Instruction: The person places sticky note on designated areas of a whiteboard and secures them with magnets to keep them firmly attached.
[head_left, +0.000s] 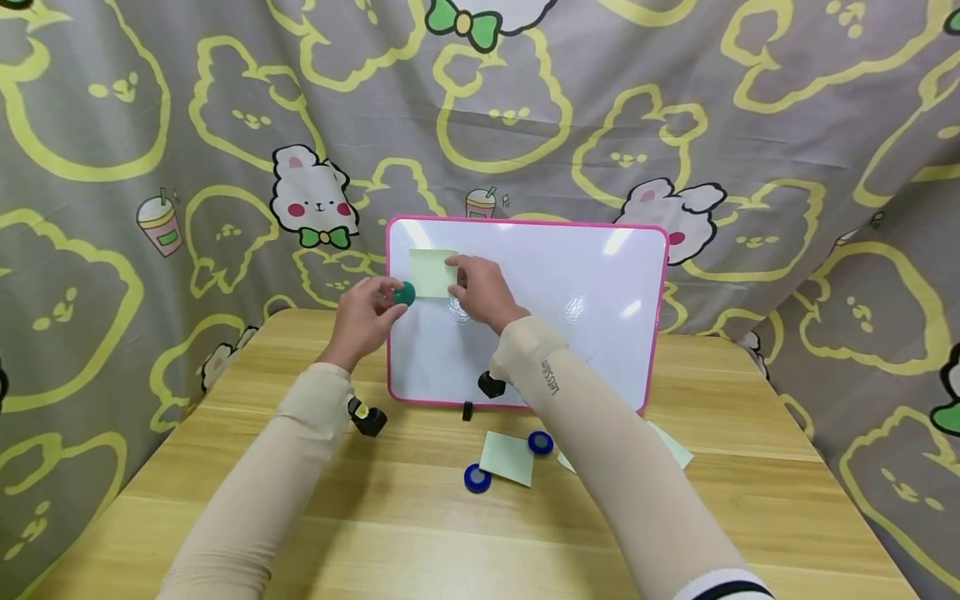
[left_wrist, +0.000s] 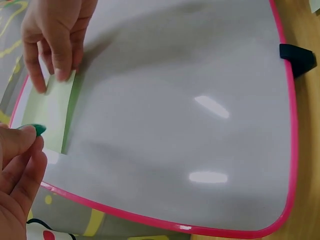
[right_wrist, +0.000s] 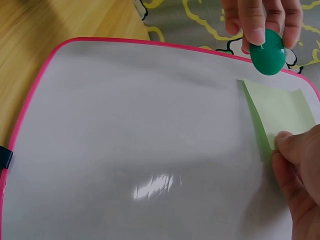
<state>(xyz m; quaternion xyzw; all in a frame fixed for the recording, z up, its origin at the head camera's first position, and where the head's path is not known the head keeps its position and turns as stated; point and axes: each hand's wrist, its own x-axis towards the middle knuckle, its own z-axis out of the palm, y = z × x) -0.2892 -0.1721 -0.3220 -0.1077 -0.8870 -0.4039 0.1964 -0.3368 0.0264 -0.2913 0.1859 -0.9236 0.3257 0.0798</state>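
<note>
A pink-framed whiteboard (head_left: 585, 300) stands on the wooden table (head_left: 375, 533), leaning on the curtain. A pale green sticky note (head_left: 429, 272) lies against its upper left corner. My right hand (head_left: 459, 279) presses fingertips on the note's right edge, holding it to the board; the wrist views show the note (left_wrist: 50, 112) (right_wrist: 280, 112) with its inner edge lifting a little. My left hand (head_left: 386, 302) pinches a round green magnet (head_left: 404, 292) just left of the note, close to the board's edge. The magnet (right_wrist: 268, 52) hovers over the note's corner, apart from the board (right_wrist: 140, 125).
Two blue magnets (head_left: 477, 478) (head_left: 540, 442) and a loose green note (head_left: 507, 457) lie on the table in front of the board. Another note (head_left: 672, 447) shows beside my right forearm. Black feet (head_left: 491, 384) (left_wrist: 297, 57) prop the board. The patterned curtain (head_left: 150, 167) closes in behind.
</note>
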